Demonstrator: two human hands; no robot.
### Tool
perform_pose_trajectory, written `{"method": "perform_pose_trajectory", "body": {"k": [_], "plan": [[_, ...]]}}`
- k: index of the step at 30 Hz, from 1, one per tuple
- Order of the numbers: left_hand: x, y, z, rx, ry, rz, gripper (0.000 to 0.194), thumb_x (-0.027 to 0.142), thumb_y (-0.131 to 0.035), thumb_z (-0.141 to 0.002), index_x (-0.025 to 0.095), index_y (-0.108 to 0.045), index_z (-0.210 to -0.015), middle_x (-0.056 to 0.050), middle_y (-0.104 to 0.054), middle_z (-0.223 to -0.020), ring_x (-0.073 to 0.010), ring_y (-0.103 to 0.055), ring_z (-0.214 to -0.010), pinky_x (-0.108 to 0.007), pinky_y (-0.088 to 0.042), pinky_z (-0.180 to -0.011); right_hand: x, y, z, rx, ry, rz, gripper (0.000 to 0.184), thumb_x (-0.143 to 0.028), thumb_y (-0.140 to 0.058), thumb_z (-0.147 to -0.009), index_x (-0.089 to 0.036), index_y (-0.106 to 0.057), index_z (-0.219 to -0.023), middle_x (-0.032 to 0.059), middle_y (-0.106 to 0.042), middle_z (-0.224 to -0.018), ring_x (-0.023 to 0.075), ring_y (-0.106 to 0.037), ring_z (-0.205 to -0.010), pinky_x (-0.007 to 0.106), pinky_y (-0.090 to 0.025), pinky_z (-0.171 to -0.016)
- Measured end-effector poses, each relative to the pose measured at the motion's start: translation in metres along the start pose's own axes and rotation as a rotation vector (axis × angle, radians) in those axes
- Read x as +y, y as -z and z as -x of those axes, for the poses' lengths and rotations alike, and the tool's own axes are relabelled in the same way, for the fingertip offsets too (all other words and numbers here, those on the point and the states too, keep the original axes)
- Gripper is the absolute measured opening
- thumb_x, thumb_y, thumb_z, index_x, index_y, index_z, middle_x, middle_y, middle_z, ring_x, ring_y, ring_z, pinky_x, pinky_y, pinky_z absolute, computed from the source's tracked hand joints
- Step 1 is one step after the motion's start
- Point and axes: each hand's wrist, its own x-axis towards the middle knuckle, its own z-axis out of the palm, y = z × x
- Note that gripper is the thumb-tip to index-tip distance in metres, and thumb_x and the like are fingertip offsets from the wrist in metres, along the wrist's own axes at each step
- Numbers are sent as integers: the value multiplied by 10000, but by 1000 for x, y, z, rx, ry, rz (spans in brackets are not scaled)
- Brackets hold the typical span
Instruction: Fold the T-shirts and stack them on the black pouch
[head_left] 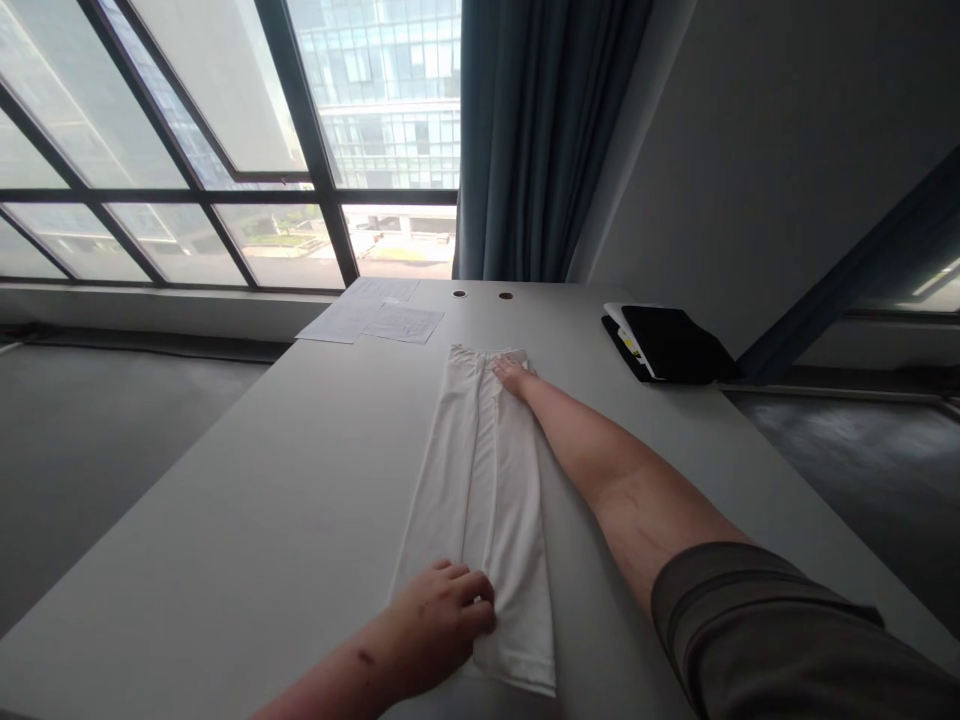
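A pair of white trousers (517, 500) lies lengthwise on the white table, with the gathered waistband at the far end and the hems toward me. The two legs lie side by side, with a fold line running between them. Over the lower legs is my left hand (446, 615), fingers curled in and closed on the cloth; the fingertips are partly hidden. My right hand (513, 374) reaches to the waist end and rests flat there, fingers stretched out on the fabric.
Printed paper sheets (375, 312) lie at the table's far left. A black folder (671, 343) with papers inside is at the far right. Two round holes pierce the white table (300, 500) near its back edge. Behind stand a blue curtain (544, 140) and large windows.
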Motion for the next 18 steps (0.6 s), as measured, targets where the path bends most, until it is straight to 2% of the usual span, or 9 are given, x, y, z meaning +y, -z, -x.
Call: {"method": "perform_pose_trajectory", "body": {"k": [2,5,11,13,15,18], "plan": [[-4,1,3,-18,2,41,148,128,-659,-891,235,-608,-980,48,-698,-1127,-143,-612,-892,-315,-428,-811,-1,-9,4,-31,-66,2,625,-509,-215,-1067,-303,-262,-1656,80,-204,-1735,322,-275,-1562,672,-245,-1210],[-8,3,6,-54,-34,75,115,187,-686,-895,229,-597,-954,39,-692,-1104,-148,-606,-884,-313,-430,-818,-1,-14,7,-32,-132,-25,642,-541,-162,-1063,-329,-199,-1668,41,-97,-1758,310,-174,-1592,690,-179,-1220],[-12,-3,5,-106,-107,111,172,255,-702,-899,214,-558,-815,18,-638,-930,-150,-578,-822,-297,-431,-771,-5,-13,4,-25,-197,-13,648,-568,-195,-1049,-365,-192,-1665,19,-80,-1761,309,-132,-1596,719,-120,-1210],[-14,-4,6,-106,-128,167,135,245,-708,-879,222,-582,-836,20,-644,-939,-150,-581,-827,-297,-437,-776,-7,-12,4,-7,-208,2,638,-548,-222,-1048,-367,-213,-1659,16,-103,-1759,315,-146,-1589,725,-117,-1206],[-16,-3,7,-87,-146,248,135,209,-716,-840,247,-630,-936,29,-663,-968,-150,-593,-852,-298,-443,-808,-10,-11,7,46,-202,23,631,-537,-272,-1041,-350,-279,-1643,36,-172,-1748,330,-180,-1572,721,-126,-1202],[-15,0,7,-21,-97,343,390,158,-733,-756,282,-639,-1114,33,-691,-1037,-154,-614,-887,-314,-438,-859,-14,-7,12,194,-175,62,603,-534,-390,-1013,-272,-464,-1550,128,-388,-1652,350,-334,-1485,646,-231,-1186]]}}
